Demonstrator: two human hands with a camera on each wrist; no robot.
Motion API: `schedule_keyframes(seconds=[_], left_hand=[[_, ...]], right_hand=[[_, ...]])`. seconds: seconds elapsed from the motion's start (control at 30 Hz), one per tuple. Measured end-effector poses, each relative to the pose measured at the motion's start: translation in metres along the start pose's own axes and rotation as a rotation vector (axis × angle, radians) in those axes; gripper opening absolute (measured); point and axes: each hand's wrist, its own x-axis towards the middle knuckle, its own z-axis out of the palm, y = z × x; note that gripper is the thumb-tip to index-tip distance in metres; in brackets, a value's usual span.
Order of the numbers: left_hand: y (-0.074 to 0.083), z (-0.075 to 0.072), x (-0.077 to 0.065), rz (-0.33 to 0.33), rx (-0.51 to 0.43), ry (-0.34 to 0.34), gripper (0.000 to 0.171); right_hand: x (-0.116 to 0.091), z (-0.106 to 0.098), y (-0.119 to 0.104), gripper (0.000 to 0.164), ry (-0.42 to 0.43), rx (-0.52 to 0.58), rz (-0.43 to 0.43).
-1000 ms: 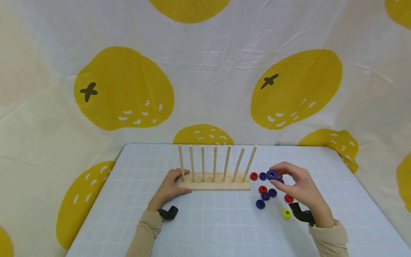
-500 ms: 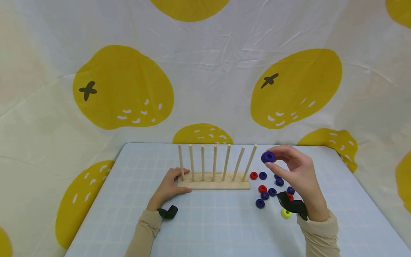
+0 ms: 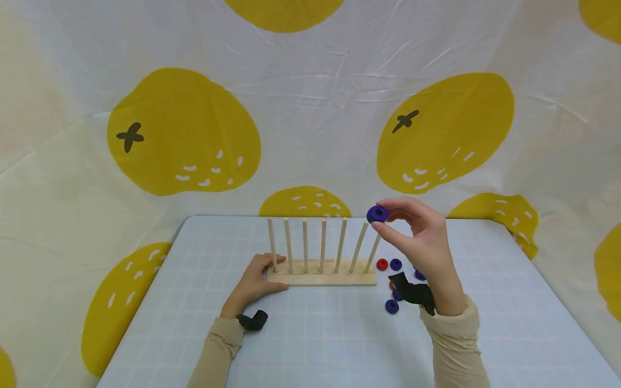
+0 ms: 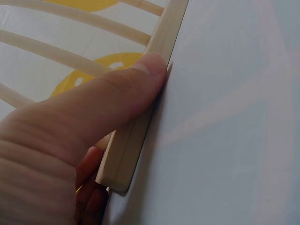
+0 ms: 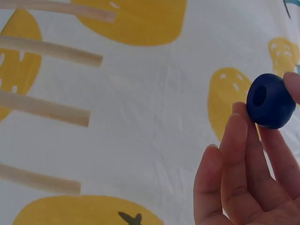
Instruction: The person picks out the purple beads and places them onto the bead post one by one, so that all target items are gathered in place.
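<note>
A pale wooden peg rack (image 3: 325, 279) with several upright dowels stands at the middle of the table. My left hand (image 3: 254, 280) grips its left end, the thumb along the front edge of the base (image 4: 123, 157) in the left wrist view and the other fingers behind. Raised at the rack's right end, my right hand (image 3: 422, 237) pinches a dark blue bead (image 3: 377, 214) between thumb and fingers. That bead overlaps the top of the rightmost dowel in the head view. In the right wrist view the bead's hole (image 5: 259, 95) shows, and the dowel ends lie off to the left.
Right of the rack lie a red bead (image 3: 382, 264), a blue bead (image 3: 395, 264) and several more, some hidden behind my right hand and wrist strap (image 3: 412, 291). A white cloth with yellow fruit print (image 3: 320, 134) hangs behind the table (image 3: 310, 334).
My right hand has lifted the blue bead from over the loose beads and carried it left to the tip of the rightmost dowel. The left hand keeps its grip on the rack.
</note>
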Motion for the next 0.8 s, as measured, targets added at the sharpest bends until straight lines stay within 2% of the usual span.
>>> schedule_keyframes(seconds=[0.17, 0.37, 0.5, 0.8], left_hand=[[0.001, 0.0, 0.0, 0.003, 0.005, 0.002, 0.069], [0.002, 0.0, 0.001, -0.034, -0.004, -0.012, 0.07], [0.003, 0.0, 0.001, -0.031, -0.004, -0.015, 0.069], [0.0, 0.0, 0.001, -0.035, 0.0, -0.005, 0.069]], right_hand=[[0.014, 0.018, 0.001, 0.036, -0.017, -0.008, -0.013], [0.031, 0.043, 0.005, 0.032, -0.057, -0.003, -0.022], [0.043, 0.058, 0.01, 0.029, -0.079, 0.003, -0.028], [0.063, 0.091, 0.029, 0.026, -0.119, 0.035, 0.019]])
